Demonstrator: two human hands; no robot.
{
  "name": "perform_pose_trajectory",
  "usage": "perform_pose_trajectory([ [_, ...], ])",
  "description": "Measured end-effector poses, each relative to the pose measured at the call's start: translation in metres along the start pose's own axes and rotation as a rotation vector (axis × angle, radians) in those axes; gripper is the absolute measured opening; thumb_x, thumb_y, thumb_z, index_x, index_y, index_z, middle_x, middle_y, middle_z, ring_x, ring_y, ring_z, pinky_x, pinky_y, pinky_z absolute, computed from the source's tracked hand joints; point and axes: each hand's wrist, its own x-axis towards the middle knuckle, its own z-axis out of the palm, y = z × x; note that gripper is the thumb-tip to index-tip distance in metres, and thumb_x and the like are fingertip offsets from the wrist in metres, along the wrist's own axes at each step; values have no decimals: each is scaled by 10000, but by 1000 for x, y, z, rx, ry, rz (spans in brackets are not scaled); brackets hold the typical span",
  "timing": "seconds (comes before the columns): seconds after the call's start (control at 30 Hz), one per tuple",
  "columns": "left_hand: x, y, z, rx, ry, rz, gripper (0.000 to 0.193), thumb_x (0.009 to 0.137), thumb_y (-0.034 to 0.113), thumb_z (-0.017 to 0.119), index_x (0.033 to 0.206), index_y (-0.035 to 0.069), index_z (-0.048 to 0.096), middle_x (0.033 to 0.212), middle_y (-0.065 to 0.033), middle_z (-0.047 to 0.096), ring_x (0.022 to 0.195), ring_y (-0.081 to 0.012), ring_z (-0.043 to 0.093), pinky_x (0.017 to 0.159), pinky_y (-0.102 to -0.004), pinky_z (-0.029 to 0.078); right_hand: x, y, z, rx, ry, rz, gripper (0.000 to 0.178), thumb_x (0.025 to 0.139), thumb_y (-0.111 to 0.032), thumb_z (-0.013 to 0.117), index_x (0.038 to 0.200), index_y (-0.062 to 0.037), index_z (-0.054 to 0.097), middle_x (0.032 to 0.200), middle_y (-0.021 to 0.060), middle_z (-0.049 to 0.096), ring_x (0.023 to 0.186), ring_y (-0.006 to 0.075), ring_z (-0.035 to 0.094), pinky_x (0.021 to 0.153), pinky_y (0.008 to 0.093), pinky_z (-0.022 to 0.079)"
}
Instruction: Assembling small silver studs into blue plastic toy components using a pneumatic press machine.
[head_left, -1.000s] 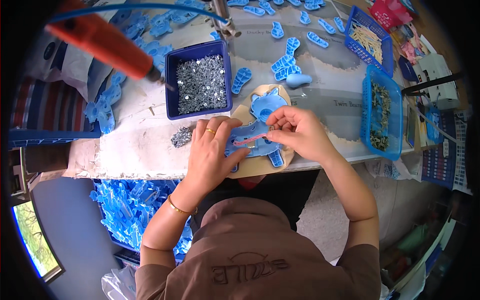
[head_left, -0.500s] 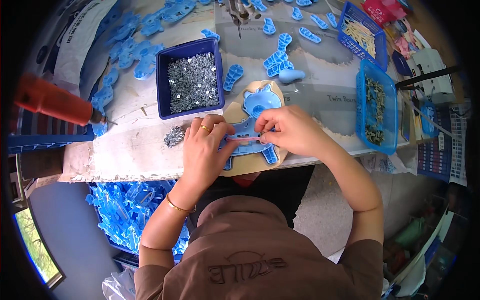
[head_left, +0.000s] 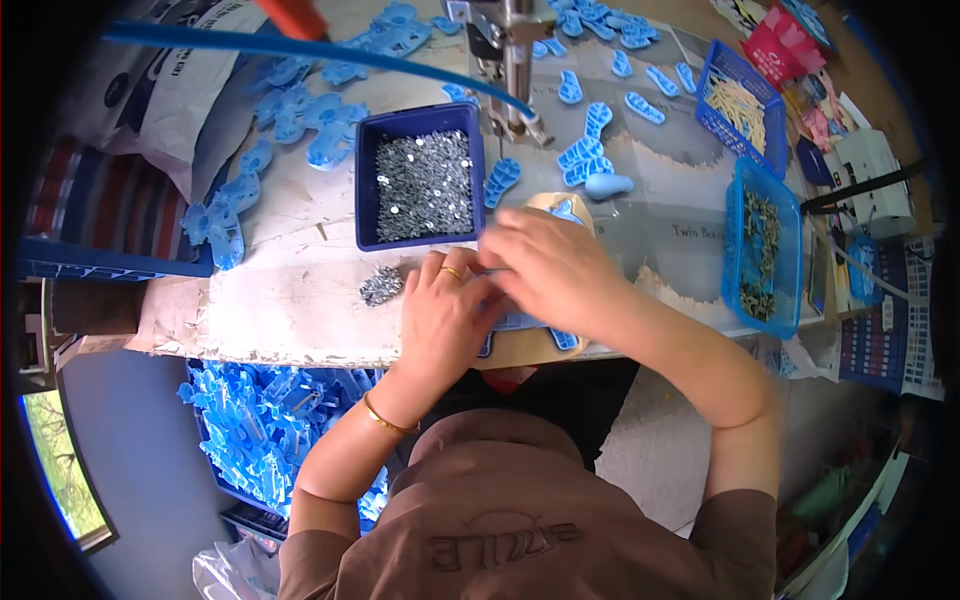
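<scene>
A blue plastic toy shell [head_left: 565,340] rests in a tan holder [head_left: 545,354] at the table's front edge, mostly covered by my hands. My left hand [head_left: 443,315] is closed with its bent fingers on the shell's left side. My right hand [head_left: 555,270] reaches across the shell, its fingers pinched together close to my left fingertips and partly smeared by motion. What they hold, if anything, I cannot make out. Beside my left fingers lies a small heap of screws [head_left: 381,286]. Behind it stands a dark blue bin [head_left: 365,190] full of small metal parts.
A blue hose [head_left: 330,52] crosses above the table, near an orange-red tool [head_left: 292,15] and a metal fixture [head_left: 518,55]. Blue plastic parts [head_left: 585,160] lie scattered behind. Baskets [head_left: 733,250] stand at right. Blue pieces [head_left: 275,420] fill a crate below.
My right hand has moved left and over the shell, toward my left hand. The pink strip between my hands is now hidden. The orange-red tool has shifted from the left to the top.
</scene>
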Motion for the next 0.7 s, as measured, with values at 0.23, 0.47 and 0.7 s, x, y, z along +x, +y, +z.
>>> perform_pose_trajectory([
  [0.23,11,-17,-23,-121,118,-24,113,805,145,699,896,84,670,886,-51,654,846,-273,588,734,-370,488,192,-59,-4,35,1245,-193,550,862,-214,676,1302,10,433,1135,186,612,1004,309,629,892,401,495],
  [0.47,31,-91,-33,74,148,-107,111,784,153,704,876,97,677,845,-48,635,842,-268,574,733,-370,489,180,-81,-41,13,912,-104,537,771,-151,732,1237,-33,494,919,240,658,901,446,634,787,477,519],
  [0.7,71,-106,-5,185,-7,126,194,714,232,757,864,130,690,841,-42,647,899,-241,587,761,-367,493,151,-50,-45,558,333,-99,454,796,-190,742,1177,-42,545,908,132,666,828,271,663,778,359,511],
])
